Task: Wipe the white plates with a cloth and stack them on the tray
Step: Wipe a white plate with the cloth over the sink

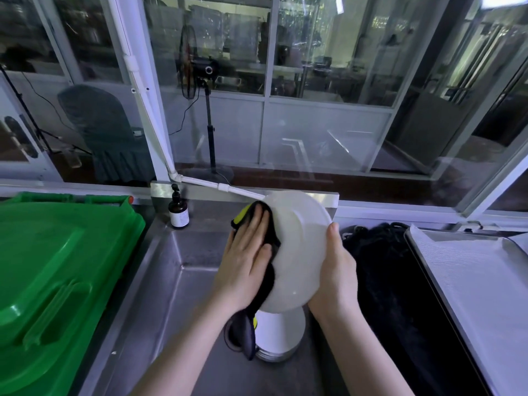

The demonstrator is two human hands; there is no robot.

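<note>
I hold a white plate (300,247) tilted on edge above the steel sink (177,284). My right hand (337,270) grips its right rim from behind. My left hand (245,258) presses a black cloth with yellow trim (268,284) flat against the plate's left side; the cloth's tail hangs down below the plate. Under the plate, a stack of white plates (281,335) sits in the sink bottom. The metal tray (468,284), lined with a white sheet, lies at the right.
A green bin lid (57,275) fills the left side. A brown pump bottle (178,211) stands at the sink's back left corner. A black mat (388,281) lies between sink and tray. Glass windows rise behind the counter.
</note>
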